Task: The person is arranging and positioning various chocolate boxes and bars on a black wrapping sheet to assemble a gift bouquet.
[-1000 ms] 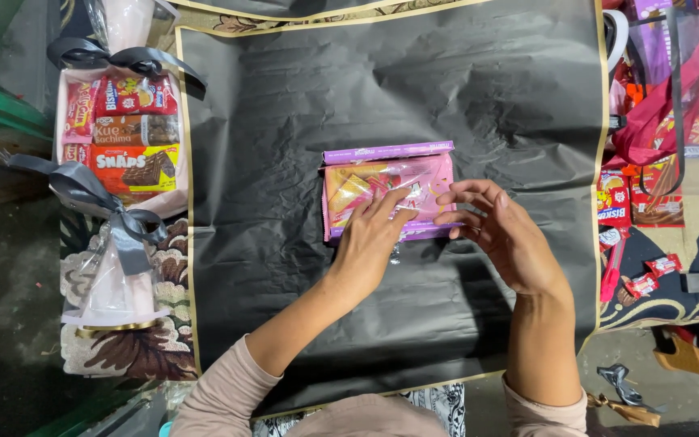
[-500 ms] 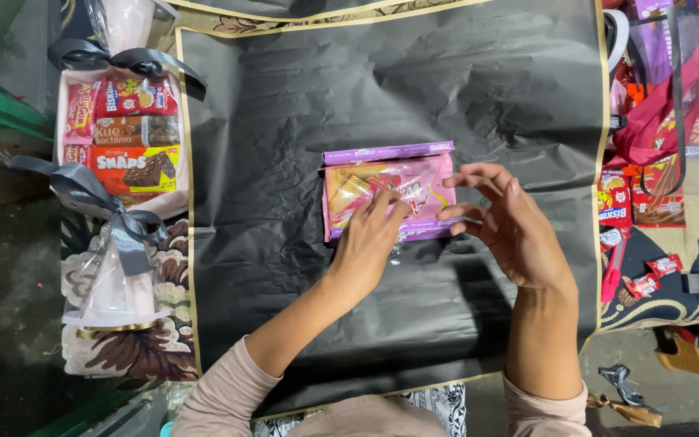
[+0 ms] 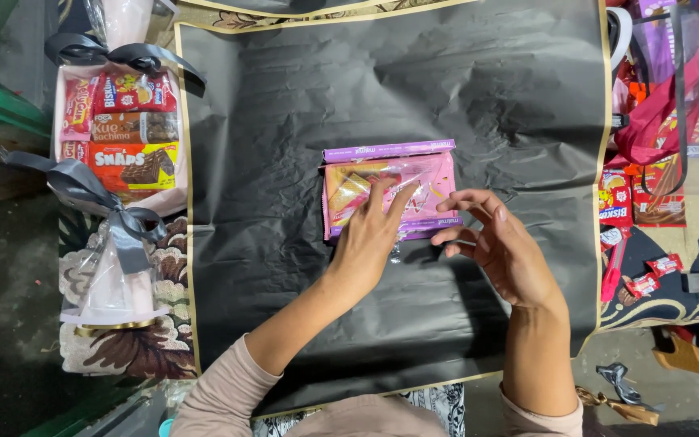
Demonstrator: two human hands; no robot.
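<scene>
Two light, crinkly snack packs mid black paper, pinned flat under left hand; right hand open, empty; best gripped by edges.

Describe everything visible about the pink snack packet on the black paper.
The flat, glossy pink plastic snack packet lies face up near the middle of the creased black wrapping sheet, its long side across. Purple packets show along its top and bottom edges. A wafer picture marks its left end. The left hand presses its lower middle with its fingers.

Pink and purple snack packet on gold-edged black wrapping paper.
</scene>
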